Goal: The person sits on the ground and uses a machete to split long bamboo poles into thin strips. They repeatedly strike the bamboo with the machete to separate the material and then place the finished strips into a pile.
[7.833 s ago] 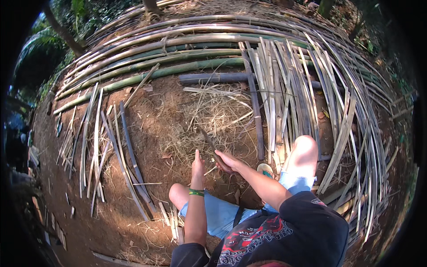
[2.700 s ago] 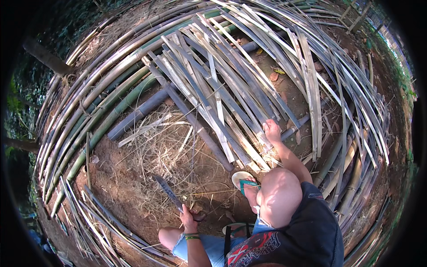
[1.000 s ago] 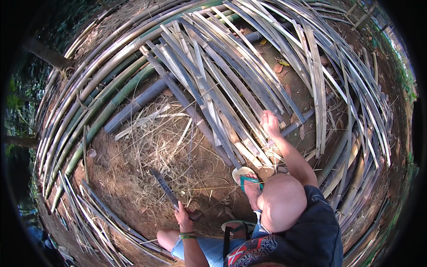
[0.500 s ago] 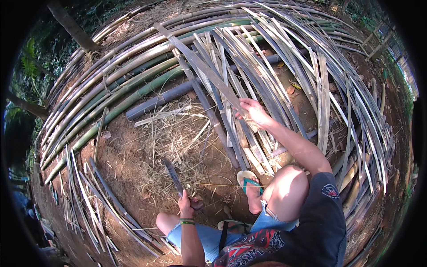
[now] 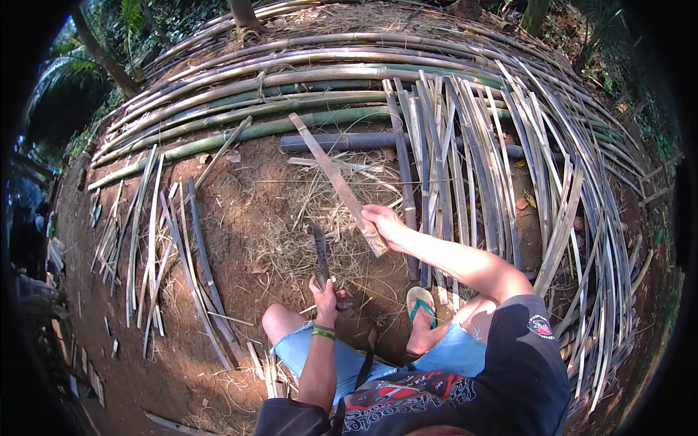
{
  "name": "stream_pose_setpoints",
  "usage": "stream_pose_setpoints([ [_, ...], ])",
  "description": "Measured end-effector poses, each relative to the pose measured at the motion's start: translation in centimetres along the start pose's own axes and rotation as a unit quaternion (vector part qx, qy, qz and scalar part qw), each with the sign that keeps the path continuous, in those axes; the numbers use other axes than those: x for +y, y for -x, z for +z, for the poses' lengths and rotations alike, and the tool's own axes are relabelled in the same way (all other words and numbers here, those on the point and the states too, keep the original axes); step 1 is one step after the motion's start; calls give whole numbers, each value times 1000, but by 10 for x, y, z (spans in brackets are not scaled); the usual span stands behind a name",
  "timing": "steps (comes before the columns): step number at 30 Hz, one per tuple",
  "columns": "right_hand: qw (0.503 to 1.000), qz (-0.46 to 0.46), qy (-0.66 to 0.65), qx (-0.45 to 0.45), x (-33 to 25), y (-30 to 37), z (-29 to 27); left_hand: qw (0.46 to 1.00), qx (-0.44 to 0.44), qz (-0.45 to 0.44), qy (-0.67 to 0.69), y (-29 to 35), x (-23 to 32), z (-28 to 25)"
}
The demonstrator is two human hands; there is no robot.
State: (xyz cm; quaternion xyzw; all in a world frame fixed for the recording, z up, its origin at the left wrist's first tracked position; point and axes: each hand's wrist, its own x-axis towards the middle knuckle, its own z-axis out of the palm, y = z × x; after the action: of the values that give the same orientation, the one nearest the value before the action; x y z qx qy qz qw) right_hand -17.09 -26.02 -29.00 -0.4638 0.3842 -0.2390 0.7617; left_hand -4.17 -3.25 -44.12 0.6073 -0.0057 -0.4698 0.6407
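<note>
My left hand (image 5: pixel 325 299), with a band on its wrist, is closed round the handle of a dark-bladed machete (image 5: pixel 320 249). The blade points up and away, over a pile of pale shavings (image 5: pixel 291 243). In front of me on the right, my right hand (image 5: pixel 384 225) grips a flat split bamboo slat (image 5: pixel 329 171) close to its near end. The slat slants up to the left, its far end near a dark bamboo pole (image 5: pixel 320 142) on the ground. Blade and slat are apart.
Long bamboo poles (image 5: pixel 240 94) lie side by side across the back. Many split slats (image 5: pixel 480 174) lean over them on the right. More narrow strips (image 5: pixel 153 240) lie on the soil at the left. My sandalled foot (image 5: pixel 422 309) stands near the slats.
The slat in my right hand has come left and nearer, off the slat pile and over the shavings. My left hand still holds the machete. The view has swung left.
</note>
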Motion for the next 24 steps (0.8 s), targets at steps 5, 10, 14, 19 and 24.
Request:
stream_pose_setpoints([
  [5, 999, 34, 29, -14, 90, 18, 67, 988, -84, -28, 130, 30, 32, 4],
  [10, 995, 19, 92, -23, 124, 34, 84, 987, -128, -52, 80, 55, 56, 8],
  [14, 989, 33, 109, 92, 140, 49, 90, 994, -107, -4, 1, 54, 47, -6],
  [19, 945, 321, -53, -30, 179, 57, 69, 997, -66, 26, -43, 64, 40, 12],
  [24, 940, 219, -198, -171, 222, 48, 40, 995, -37, 60, -69, 103, 60, 38],
])
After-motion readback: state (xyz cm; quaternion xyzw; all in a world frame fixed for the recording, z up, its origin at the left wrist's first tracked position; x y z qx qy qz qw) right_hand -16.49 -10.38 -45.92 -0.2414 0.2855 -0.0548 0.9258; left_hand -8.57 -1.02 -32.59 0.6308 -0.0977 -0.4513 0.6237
